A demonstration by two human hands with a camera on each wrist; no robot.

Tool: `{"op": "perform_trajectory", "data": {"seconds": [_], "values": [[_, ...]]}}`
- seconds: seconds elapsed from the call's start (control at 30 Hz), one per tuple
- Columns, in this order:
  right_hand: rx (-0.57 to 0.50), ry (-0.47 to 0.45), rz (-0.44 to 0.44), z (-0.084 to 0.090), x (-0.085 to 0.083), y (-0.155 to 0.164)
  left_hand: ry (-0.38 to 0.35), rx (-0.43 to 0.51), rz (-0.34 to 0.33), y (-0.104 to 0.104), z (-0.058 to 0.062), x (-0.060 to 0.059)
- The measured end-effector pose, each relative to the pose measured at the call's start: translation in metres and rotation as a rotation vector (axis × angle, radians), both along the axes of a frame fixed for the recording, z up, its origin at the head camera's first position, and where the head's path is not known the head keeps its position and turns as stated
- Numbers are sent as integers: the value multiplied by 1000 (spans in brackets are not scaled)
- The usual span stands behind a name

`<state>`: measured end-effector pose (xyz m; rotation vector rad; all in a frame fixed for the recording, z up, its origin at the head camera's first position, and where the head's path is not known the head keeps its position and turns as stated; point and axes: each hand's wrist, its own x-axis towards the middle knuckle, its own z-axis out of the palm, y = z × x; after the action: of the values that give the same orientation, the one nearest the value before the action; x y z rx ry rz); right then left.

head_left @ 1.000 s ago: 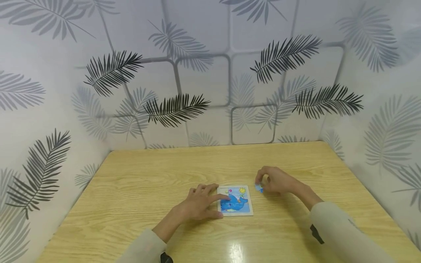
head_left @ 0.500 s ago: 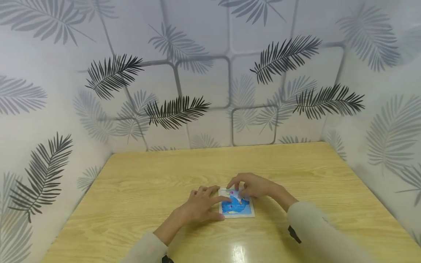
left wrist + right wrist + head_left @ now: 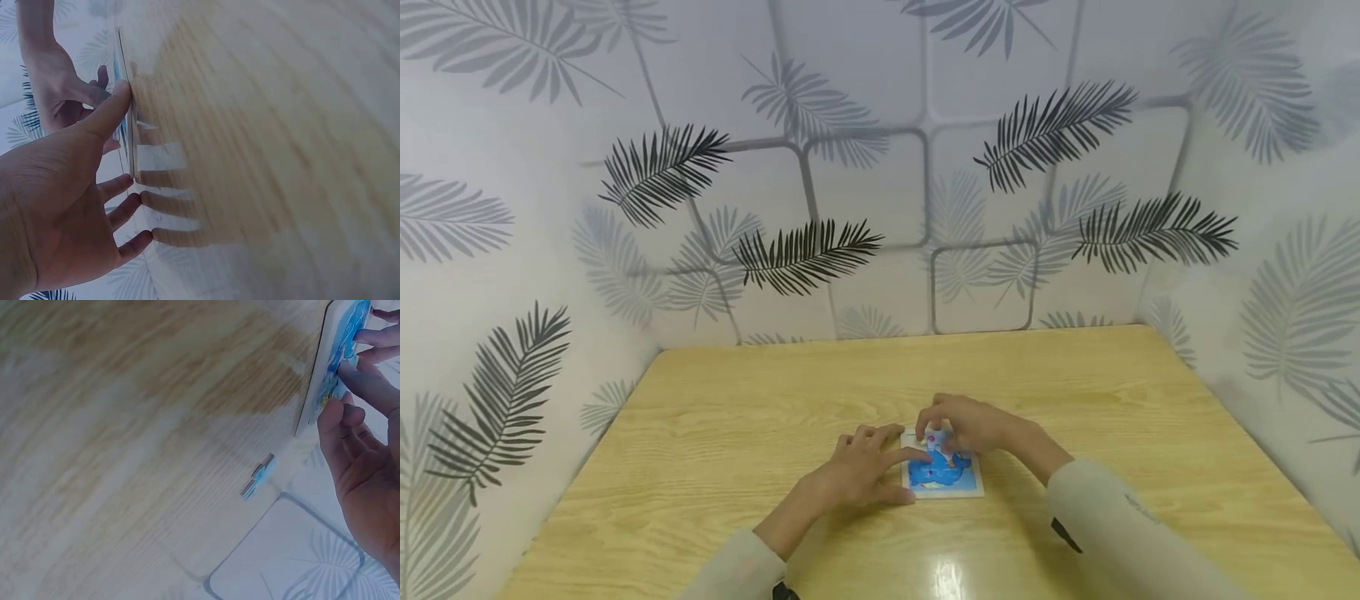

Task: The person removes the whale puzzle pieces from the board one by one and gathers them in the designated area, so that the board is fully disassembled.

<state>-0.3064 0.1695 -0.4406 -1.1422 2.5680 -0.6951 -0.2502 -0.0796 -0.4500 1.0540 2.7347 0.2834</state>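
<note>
A small square jigsaw puzzle (image 3: 942, 477) with a white border shows a blue whale and lies flat on the table. My left hand (image 3: 859, 468) spans its left edge: the index finger rests on the picture, the thumb sits at the near corner, and the remaining fingers are spread towards the far corner. Over the puzzle's upper part is my right hand (image 3: 973, 423), fingers bent, index fingertip down on the picture. I cannot tell whether a piece is between its fingers. In the right wrist view a loose blue puzzle piece (image 3: 258, 476) lies beside the puzzle; the head view hides it.
The wood-grain table (image 3: 760, 400) extends around the puzzle. Behind it and at both sides stand pale walls (image 3: 865, 192) printed with grey and black leaves. Light sleeves with dark bands cover both forearms.
My right hand has moved left from a blue piece beside the puzzle to over its upper part, then shifted only slightly. The left hand has stayed on the puzzle's left side.
</note>
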Motion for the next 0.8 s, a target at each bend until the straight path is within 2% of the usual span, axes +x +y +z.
{"op": "perform_trajectory", "data": {"seconds": [0.23,0.43,0.6,0.8], "values": [[25,-9,-28,-2,3,-1,-10,3,1,1,-1,2],[-55,1,-70,-2,2,7,-12,5,-6,2,-2,1],[-145,-78,-118,1,-1,17,-12,8,-8,1,0,1],[-159,-134,-164,4,-4,30,-5,32,-15,-1,0,-1]]}}
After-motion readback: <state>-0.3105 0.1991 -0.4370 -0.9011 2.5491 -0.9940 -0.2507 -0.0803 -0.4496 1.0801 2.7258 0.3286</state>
